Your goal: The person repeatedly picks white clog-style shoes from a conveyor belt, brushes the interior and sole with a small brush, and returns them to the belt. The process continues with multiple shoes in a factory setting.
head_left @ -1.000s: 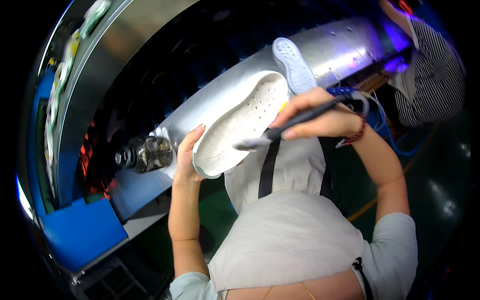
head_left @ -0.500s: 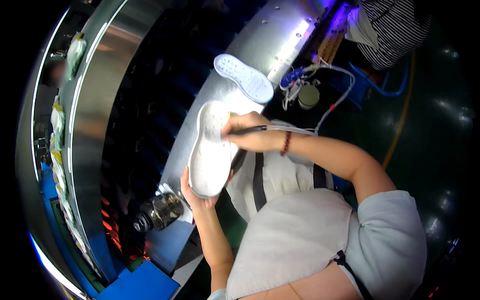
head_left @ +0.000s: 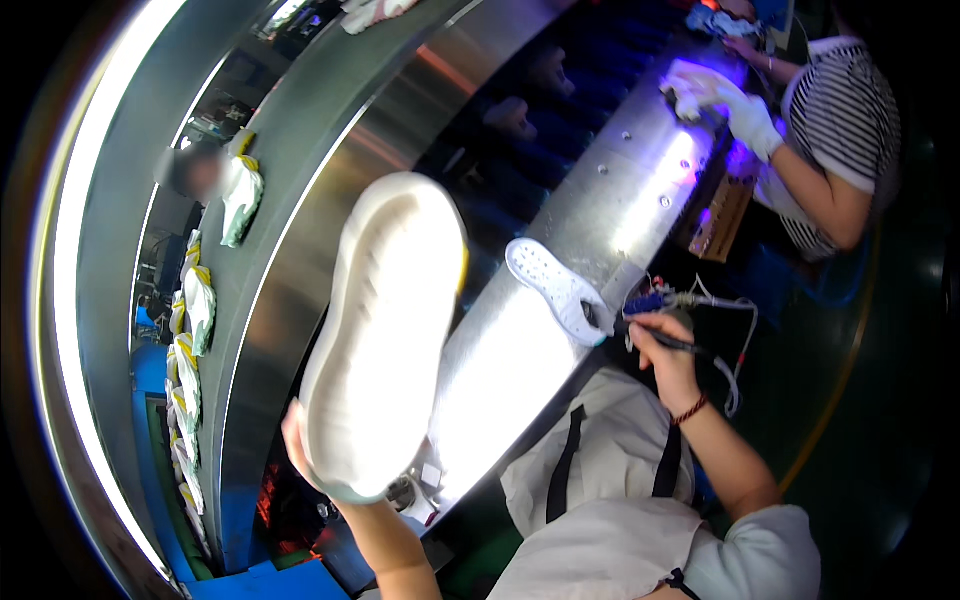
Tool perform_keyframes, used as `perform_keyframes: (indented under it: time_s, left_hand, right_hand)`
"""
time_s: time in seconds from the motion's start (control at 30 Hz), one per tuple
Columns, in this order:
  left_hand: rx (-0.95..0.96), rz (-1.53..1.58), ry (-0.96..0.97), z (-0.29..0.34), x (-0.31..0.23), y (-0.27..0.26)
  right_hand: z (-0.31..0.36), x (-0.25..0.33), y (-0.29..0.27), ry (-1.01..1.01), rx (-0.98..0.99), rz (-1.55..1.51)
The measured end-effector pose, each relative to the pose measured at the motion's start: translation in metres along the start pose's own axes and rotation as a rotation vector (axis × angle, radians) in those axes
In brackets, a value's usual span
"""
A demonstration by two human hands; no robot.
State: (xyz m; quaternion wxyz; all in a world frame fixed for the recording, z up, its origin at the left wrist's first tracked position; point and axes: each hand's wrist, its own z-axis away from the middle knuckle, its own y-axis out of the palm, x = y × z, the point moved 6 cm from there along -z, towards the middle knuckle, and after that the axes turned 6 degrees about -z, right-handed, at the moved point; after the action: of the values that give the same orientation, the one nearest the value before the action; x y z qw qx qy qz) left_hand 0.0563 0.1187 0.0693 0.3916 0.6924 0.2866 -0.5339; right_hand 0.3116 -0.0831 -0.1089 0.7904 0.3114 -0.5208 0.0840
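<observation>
A white shoe sole (head_left: pixel 385 330), hollow side showing with ridges inside, is held up close at the left. My left hand (head_left: pixel 297 440) grips its lower end, with most of the fingers and palm hidden behind it. My right hand (head_left: pixel 668 362) is closed around a slim black pen-like tool (head_left: pixel 672 341) with a cable, well apart from the sole. Left of the tool's tip, a pale sole-shaped piece with small holes (head_left: pixel 543 280) lies on the metal bench (head_left: pixel 590 215). A dark patch shows at its near end; I cannot tell what it is.
A conveyor belt (head_left: pixel 300 150) curves along the left, with several white and yellow shoe parts (head_left: pixel 200 310) beyond. A co-worker in a striped top (head_left: pixel 845 110) handles something pale under violet light at the bench's far end. A blue connector (head_left: pixel 648 303) with tubing sits near my right hand.
The white sole has come up and left, nearer the camera, in my left hand. My right hand and the tool have left the sole for the perforated piece's near end. The view has shifted.
</observation>
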Motion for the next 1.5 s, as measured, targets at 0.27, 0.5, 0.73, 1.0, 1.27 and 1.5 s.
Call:
perform_keyframes:
  time_s: [0.27, 0.5, 0.73, 1.0, 1.27, 1.5]
  left_hand:
    - [-0.045, 0.945, -0.014, -0.246, -0.025, 0.124]
    - [-0.025, 0.231, 0.061, -0.280, -0.005, 0.197]
    - [-0.010, -1.068, 0.248, -0.376, -0.014, 0.236]
    - [-0.071, -1.749, 0.292, -0.412, 0.022, 0.211]
    - [-0.215, -1.814, 0.556, -0.379, -0.008, 0.223]
    - [0.056, -1.782, 0.719, -0.322, -0.026, 0.251]
  right_hand:
    - [0.002, -0.007, 0.015, 0.081, 0.051, -0.079]
    - [-0.010, -0.015, 0.000, 0.144, 0.031, -0.060]
    - [-0.020, -0.030, 0.008, 0.235, 0.034, -0.040]
    - [-0.022, -0.052, 0.003, 0.276, 0.074, 0.062]
    - [-0.015, -0.046, 0.012, 0.317, 0.124, 0.019]
    - [-0.012, -0.040, 0.008, 0.255, 0.106, -0.010]
